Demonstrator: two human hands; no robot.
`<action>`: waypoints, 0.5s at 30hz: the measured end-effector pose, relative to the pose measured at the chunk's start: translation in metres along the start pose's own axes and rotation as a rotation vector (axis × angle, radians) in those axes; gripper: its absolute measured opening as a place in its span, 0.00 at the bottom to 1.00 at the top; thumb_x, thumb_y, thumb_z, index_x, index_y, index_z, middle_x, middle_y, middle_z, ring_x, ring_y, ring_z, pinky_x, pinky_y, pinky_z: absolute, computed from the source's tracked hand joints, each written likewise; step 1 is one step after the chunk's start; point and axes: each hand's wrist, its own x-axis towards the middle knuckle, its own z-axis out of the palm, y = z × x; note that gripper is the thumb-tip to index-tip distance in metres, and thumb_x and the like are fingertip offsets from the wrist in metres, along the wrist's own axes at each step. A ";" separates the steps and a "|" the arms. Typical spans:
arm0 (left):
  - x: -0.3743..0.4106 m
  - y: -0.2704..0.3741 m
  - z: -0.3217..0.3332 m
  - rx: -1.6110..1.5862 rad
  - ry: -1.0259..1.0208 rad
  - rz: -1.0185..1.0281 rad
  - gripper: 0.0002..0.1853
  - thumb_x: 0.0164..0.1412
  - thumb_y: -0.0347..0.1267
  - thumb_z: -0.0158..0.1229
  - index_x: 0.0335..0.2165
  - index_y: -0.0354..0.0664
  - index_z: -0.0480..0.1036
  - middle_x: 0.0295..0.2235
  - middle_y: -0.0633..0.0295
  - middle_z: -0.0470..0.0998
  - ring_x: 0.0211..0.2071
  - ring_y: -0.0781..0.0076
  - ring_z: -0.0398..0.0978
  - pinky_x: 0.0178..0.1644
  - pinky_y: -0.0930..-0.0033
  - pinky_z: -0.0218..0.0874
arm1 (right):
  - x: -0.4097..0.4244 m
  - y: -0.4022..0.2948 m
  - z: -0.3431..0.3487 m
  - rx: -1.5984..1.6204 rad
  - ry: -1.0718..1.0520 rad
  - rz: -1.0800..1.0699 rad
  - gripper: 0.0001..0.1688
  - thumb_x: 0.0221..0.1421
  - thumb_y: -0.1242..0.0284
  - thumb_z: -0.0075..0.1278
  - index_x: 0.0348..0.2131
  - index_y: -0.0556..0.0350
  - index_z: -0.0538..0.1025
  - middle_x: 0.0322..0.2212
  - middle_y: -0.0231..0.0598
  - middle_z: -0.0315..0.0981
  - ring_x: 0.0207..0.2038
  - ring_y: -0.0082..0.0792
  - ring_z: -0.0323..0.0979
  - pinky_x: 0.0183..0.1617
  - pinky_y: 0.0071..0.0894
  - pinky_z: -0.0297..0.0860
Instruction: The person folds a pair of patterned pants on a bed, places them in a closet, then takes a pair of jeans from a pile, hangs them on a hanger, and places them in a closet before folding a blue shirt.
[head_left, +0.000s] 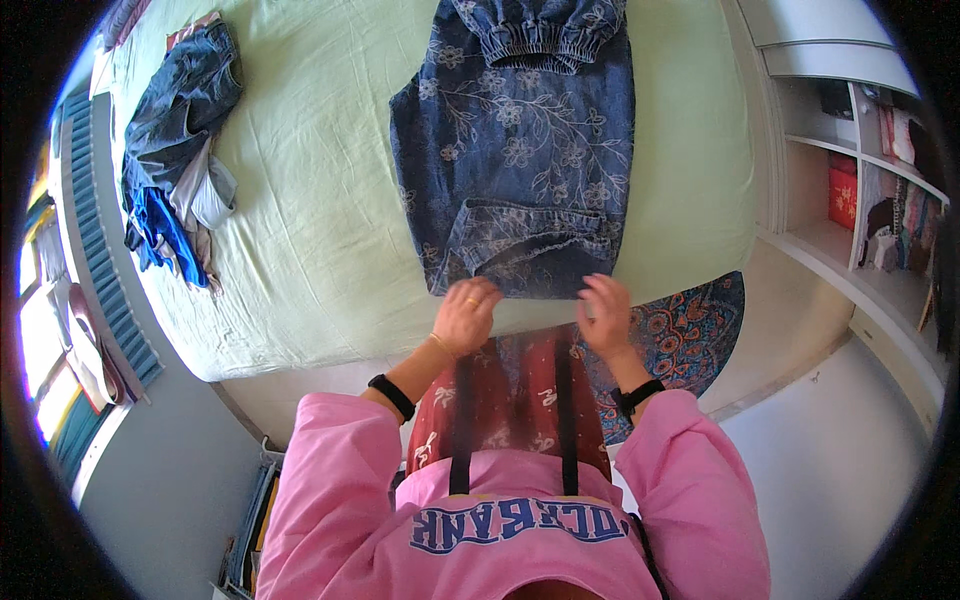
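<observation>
A blue denim garment (517, 150) with pale floral embroidery lies folded flat on the bed before me. Its gathered elastic edge (540, 56) is at the far end, and a curved, open edge (536, 229) lies folded over near the front. My left hand (466, 315) is at the garment's near left corner, fingers bent; whether they pinch the cloth is hidden. Close to the near right corner, my right hand (604, 315) is slightly blurred, with its fingers apart and nothing seen in them.
Pale green sheet (315, 187) covers the bed. Dark jeans (180, 105), a blue cloth (169, 232) and other clothes lie piled at left. White shelves (817, 142) with belongings stand at right. A patterned round rug (690, 337) lies on the floor by the bed.
</observation>
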 end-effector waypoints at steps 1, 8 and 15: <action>0.002 0.002 0.003 0.075 -0.145 -0.048 0.23 0.43 0.26 0.48 0.43 0.41 0.67 0.44 0.57 0.67 0.53 0.57 0.57 0.58 0.54 0.43 | 0.006 -0.006 0.001 0.016 -0.193 -0.053 0.24 0.40 0.77 0.50 0.42 0.58 0.67 0.45 0.42 0.62 0.52 0.45 0.57 0.56 0.49 0.51; 0.021 -0.047 -0.013 0.657 -0.324 -0.064 0.35 0.47 0.30 0.46 0.55 0.36 0.50 0.58 0.54 0.48 0.61 0.58 0.38 0.62 0.48 0.27 | 0.020 0.032 0.020 -0.392 -0.301 -0.061 0.30 0.47 0.81 0.39 0.52 0.56 0.60 0.55 0.38 0.51 0.59 0.35 0.47 0.62 0.52 0.41; 0.014 -0.007 -0.059 0.446 -0.400 -0.200 0.31 0.48 0.27 0.43 0.54 0.32 0.52 0.58 0.51 0.48 0.61 0.59 0.40 0.62 0.54 0.28 | 0.026 0.007 -0.032 -0.220 -0.312 -0.093 0.25 0.41 0.83 0.42 0.44 0.59 0.68 0.50 0.42 0.60 0.56 0.39 0.53 0.61 0.51 0.44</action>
